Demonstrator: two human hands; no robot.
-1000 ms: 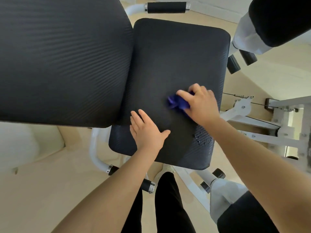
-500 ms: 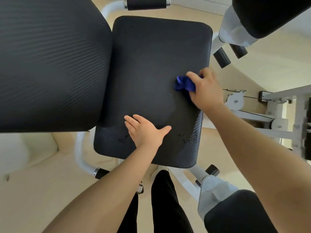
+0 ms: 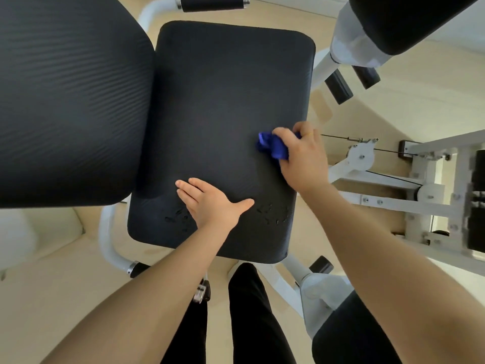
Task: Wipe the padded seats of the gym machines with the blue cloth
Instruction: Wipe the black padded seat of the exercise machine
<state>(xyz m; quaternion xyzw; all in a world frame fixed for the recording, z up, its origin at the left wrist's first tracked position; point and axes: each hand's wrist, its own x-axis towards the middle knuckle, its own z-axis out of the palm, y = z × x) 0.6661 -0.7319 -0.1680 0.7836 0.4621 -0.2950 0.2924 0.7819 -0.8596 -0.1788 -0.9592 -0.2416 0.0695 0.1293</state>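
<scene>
The black padded seat of a gym machine fills the middle of the head view. My right hand presses a bunched blue cloth onto the seat's right side, near its edge. My left hand lies flat on the near part of the seat, fingers spread, holding nothing. Small wet droplets glisten on the seat's near edge, on both sides of my left hand.
A large black back pad stands to the left. Black roller pads on white arms sit at the top right and bottom right. A white frame with pulleys and cable is to the right. Handle grips stick out around the seat.
My right hand slid the cloth from the seat's middle out to its right side and stays near that edge. The left hand remains flat on the seat. The view shifted slightly.
</scene>
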